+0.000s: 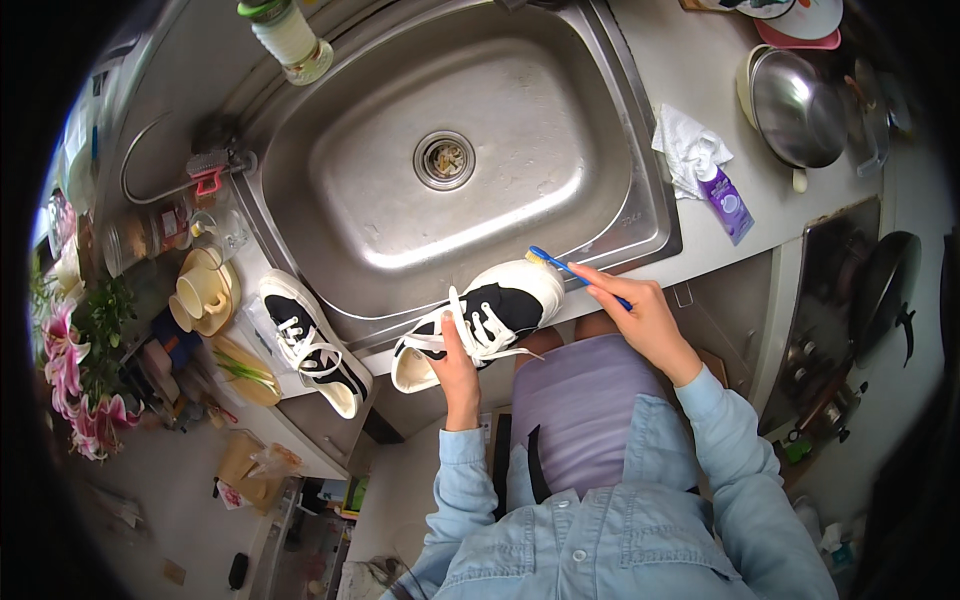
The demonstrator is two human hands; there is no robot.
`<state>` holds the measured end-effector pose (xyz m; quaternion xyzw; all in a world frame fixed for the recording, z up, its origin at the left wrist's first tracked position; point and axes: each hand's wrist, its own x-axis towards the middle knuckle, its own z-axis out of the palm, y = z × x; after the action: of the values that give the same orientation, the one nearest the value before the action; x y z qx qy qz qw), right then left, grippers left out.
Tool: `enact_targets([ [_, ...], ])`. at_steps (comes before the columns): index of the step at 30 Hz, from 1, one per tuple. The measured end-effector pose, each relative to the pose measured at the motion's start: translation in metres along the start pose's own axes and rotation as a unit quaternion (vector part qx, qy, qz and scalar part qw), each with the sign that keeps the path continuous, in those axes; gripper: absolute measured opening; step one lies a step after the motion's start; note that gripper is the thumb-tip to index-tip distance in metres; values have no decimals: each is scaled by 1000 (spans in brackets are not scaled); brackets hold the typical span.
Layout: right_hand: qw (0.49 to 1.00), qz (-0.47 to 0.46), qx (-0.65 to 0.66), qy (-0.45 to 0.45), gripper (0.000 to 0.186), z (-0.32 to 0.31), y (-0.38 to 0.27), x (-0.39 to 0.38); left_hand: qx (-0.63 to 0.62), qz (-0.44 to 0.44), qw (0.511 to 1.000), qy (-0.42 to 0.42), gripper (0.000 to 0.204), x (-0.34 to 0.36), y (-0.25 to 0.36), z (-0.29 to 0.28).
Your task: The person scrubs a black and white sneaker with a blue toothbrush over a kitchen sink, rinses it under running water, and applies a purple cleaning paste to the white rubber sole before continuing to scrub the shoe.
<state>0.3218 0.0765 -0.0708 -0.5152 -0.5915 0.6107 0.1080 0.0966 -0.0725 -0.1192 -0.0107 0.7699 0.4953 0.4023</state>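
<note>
My left hand point(458, 362) has its grip closed around the middle of a black-and-white sneaker point(480, 318), thumb and fingers pressed over the white laces, holding the shoe above the front edge of the steel sink point(330, 180). The shoe's white rubber toe points to my right and slightly away from me. My right hand point(645, 318) has its grip pinched narrow on a blue toothbrush point(572, 271), whose bristle end rests against the sneaker's white toe cap. The second sneaker point(312, 342) of the pair lies on the worktop point(700, 70) to the left of the sink, well apart from the one I hold, its laces facing up. On the worktop to the right of the sink lie a crumpled white cloth point(688, 147) and, touching it, a purple tube point(730, 203). A clear bottle with a green cap point(287, 38) stands at the sink's far left corner.
</note>
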Motion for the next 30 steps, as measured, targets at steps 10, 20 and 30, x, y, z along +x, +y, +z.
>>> enact_targets([
  [10,999,32,28,19,33,10,6,-7,19,-10,1000,-4,33,2,-3,-4],
  [20,994,-23,55,86,33,19,30,-25,3,-29,1000,4,33,4,-7,-4],
  [30,995,-19,57,82,36,16,31,-39,7,-35,999,9,37,0,-5,-3],
])
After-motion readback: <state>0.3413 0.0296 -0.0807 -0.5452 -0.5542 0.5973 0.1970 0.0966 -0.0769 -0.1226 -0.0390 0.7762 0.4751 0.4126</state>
